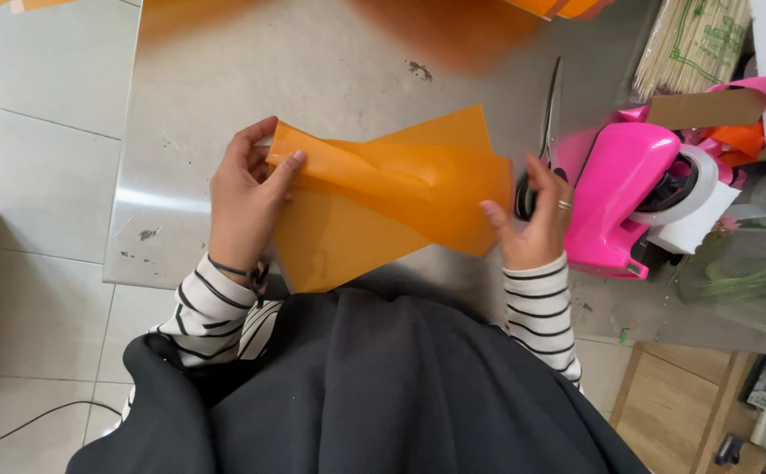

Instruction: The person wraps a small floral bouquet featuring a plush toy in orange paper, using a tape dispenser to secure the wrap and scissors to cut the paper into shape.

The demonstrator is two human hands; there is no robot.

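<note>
Loosely folded glossy orange sheet [383, 197], both hands

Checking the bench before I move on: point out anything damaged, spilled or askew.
Nothing is spilled or broken. The metal table has a few dark marks, and the orange sheet between the left hand and right hand is bent over, not flat.

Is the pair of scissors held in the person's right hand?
No, the scissors lie on the metal table beyond the right hand, which holds the orange sheet.
</note>
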